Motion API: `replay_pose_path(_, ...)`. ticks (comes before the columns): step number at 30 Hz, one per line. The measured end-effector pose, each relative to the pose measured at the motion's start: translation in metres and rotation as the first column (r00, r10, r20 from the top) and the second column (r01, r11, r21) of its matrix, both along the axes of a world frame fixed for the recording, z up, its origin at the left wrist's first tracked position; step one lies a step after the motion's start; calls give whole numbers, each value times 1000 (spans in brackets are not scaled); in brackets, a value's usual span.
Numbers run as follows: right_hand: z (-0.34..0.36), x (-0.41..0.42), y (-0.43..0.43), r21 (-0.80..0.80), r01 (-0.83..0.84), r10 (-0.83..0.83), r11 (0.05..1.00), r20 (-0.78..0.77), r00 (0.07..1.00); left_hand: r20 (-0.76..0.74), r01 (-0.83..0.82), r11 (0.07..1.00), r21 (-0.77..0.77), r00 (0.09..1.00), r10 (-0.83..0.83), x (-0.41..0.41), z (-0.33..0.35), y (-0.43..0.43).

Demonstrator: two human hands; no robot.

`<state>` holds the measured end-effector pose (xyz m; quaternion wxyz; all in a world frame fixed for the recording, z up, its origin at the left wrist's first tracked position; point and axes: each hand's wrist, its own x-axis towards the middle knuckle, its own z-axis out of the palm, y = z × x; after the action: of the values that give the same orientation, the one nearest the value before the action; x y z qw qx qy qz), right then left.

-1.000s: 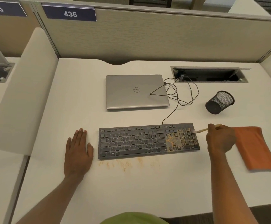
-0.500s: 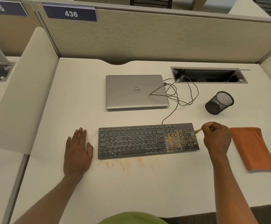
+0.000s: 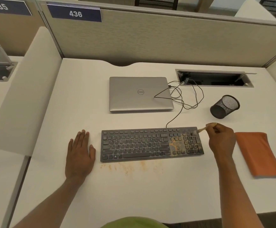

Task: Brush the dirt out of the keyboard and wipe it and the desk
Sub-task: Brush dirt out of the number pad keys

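Note:
A dark keyboard [image 3: 134,143] lies on the white desk [image 3: 150,195], with orange dirt [image 3: 176,144] spread over its right keys. More orange dust [image 3: 130,167] streaks the desk just in front of it. My right hand [image 3: 221,140] grips a small wooden-handled brush [image 3: 203,128] beside the keyboard's right end; the bristles touch the top right corner keys. My left hand [image 3: 79,153] rests flat on the desk just left of the keyboard. An orange cloth pouch [image 3: 259,153] lies to the right of my right hand.
A shut silver laptop [image 3: 139,93] sits behind the keyboard, with black cables [image 3: 186,97] looping to an open cable tray [image 3: 214,79]. A black mesh pen cup [image 3: 224,106] lies tipped at the back right. Partition walls close in the back and left.
My right hand with the brush has shifted a little left and toward the keyboard's top right corner. My left hand has stayed flat in place.

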<state>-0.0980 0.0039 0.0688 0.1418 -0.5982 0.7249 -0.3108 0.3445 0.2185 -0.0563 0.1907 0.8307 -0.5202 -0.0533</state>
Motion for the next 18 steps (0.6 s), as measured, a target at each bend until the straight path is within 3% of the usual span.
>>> replay_pose_path(6, -5, -1, -1, 44, -20, 22, 999, -34, 999, 3, 3, 1000, -9, 1000, -3, 1, 0, 0)
replay_pose_path(13, 5, 4, 0, -3, -16, 16, 1000, 37, 999, -7, 3, 1000, 17, 1000, -2, 2, 0, 0)
replay_pose_path(18, 1, 0, 1, 65, -52, 54, 997, -32, 998, -13, 0, 1000, 30, 1000, 0, 2, -1, 0)
